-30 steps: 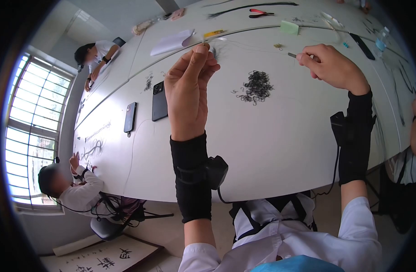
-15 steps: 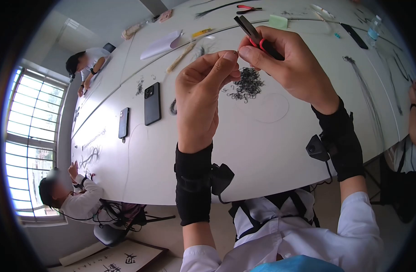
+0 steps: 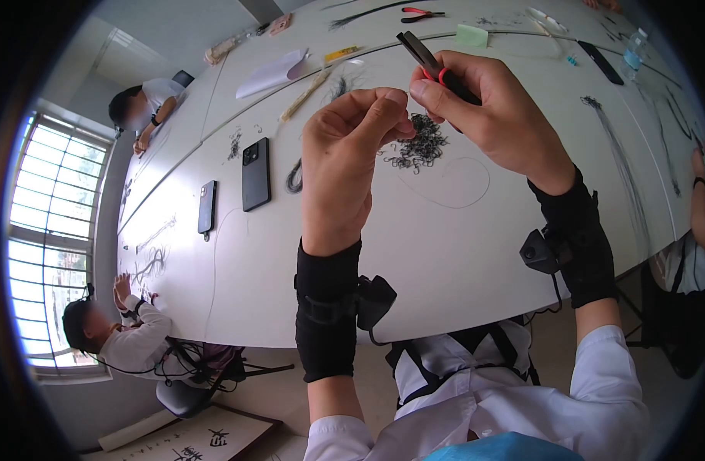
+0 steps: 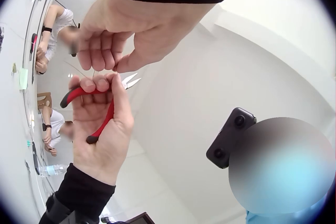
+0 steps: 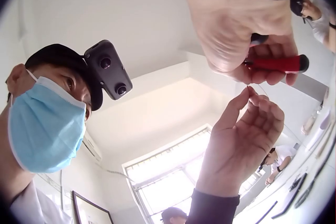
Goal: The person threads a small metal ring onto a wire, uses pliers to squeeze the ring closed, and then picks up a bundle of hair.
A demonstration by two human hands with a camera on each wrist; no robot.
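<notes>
Your left hand pinches strand, left of centre in left wrist view; right hand curled round pliers, upper centre of head view — best pinch lightly; angle pliers clear.

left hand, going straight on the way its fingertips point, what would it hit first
Most likely the fingertips of the right hand, which grips the pliers; how close the left hand is to them is hard to judge.
</notes>
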